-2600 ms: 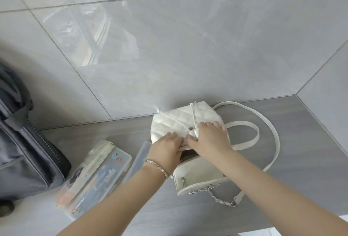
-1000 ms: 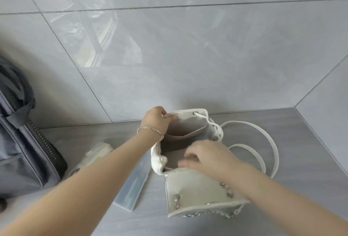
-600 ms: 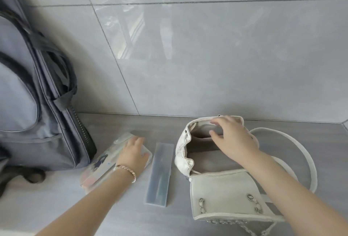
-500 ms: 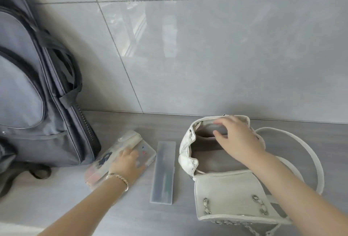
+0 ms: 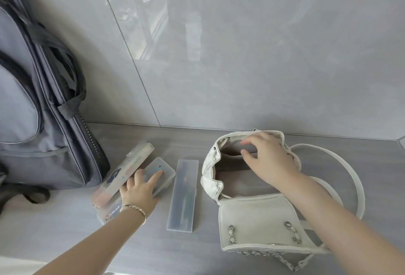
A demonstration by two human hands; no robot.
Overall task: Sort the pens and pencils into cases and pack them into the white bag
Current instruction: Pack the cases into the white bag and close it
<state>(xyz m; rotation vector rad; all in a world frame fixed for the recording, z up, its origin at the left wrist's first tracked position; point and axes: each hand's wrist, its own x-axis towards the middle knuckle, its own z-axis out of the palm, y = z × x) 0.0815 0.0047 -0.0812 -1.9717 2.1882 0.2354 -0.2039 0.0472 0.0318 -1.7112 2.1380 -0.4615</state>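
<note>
The white bag (image 5: 258,222) lies on the grey surface with its flap folded toward me and its mouth wide open. My right hand (image 5: 269,160) rests on the far rim of that mouth, fingers curled over the edge. My left hand (image 5: 140,189) lies flat on a clear plastic pencil case (image 5: 162,171) with printed stickers; a second, pale case with a picture (image 5: 127,169) leans against it on the left. A long frosted case (image 5: 184,193) with dark pens inside lies between the cases and the bag, untouched.
A large grey backpack (image 5: 39,110) stands against the tiled wall (image 5: 241,55) at the left, close to the cases. The bag's white strap (image 5: 355,178) loops out to the right. A chain (image 5: 285,259) hangs from the flap near the front edge.
The bag's mouth was pulled open. My left hand left its rim and came down on the clear case at the left. My right hand moved onto the bag's far rim.
</note>
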